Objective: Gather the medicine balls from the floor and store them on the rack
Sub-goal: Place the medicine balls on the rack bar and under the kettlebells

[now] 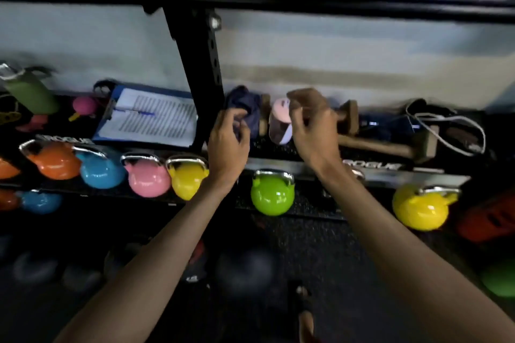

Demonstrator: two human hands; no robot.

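Raised side by side before the rack (195,64): left hand (228,136) and right hand (312,125), both bare. Fingers of each loosely curled, narrow, holding nothing. Left hand just in front of a dark cloth (246,101); cannot tell whether touching. Right hand in front of a pink cup (279,124), beside wooden blocks (384,145). Left of the black post, a clipboard (150,117) with a pen, then a green bottle (30,92) lying tilted. One shelf lower, a row of kettlebells (147,178): orange, blue, pink, yellow, green, yellow. Lower down, between the forearms, a dark round ball (245,270), blurred; cannot tell whether on the floor or a bottom shelf. At the right edge, a green ball (500,278), half out of view.
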